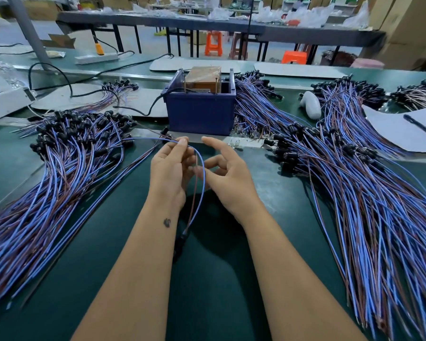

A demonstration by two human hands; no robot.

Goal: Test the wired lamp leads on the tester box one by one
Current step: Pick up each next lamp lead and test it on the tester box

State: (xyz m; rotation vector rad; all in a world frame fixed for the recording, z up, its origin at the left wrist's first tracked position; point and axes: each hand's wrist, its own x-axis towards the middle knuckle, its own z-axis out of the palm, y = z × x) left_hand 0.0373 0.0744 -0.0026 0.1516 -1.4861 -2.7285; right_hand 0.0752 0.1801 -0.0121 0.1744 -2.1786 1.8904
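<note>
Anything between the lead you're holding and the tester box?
Nothing visible. The lead, held in the left hand, has bare green table and a metal strip ahead of it up to the blue tester box.

One blue box (201,114) sits mid-table, with one pen (421,126) to its right, two hands (169,173) (228,175) in front of it and three orange stools (213,43) (294,57) (236,45) behind it. The wire leads (59,168) on either side of the box are too many to count.
</note>
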